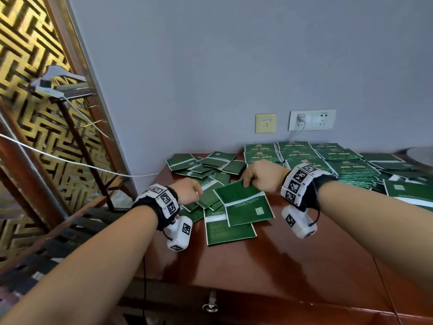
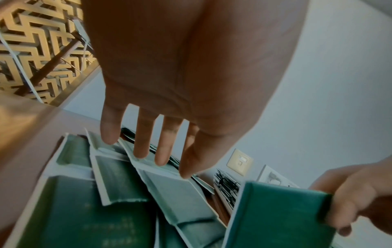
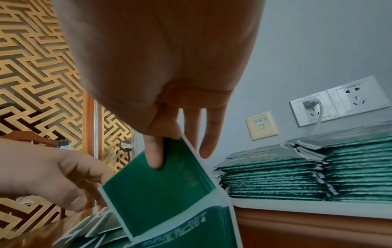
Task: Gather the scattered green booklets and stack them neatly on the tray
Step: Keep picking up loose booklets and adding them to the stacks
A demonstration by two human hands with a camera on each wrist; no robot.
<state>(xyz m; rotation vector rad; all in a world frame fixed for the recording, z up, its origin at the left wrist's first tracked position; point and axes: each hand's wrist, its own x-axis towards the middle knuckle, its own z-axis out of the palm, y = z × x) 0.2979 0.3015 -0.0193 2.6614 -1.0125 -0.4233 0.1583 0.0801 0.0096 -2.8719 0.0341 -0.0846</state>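
Stretching under both forearms, the glossy reddish-brown wooden table (image 1: 293,266) carries everything. Beyond the right hand (image 1: 263,175), flat green booklets sit in tidy stacks (image 1: 328,160) with thin pale edges, packed side by side against the grey wall; whether a tray lies beneath them I cannot tell. Ahead of the left hand (image 1: 188,193) and between both hands spreads a loose heap of scattered booklets (image 1: 206,165), rectangular, overlapping at odd angles, each with a white band across its cover. The right hand pinches one open booklet (image 1: 243,202) at its far corner, thumb and forefinger closed on the smooth green cover, its far edge lifted off the heap. The left hand hovers over the heap just beside that booklet, fingers (image 2: 163,147) straight and slightly spread, holding nothing.
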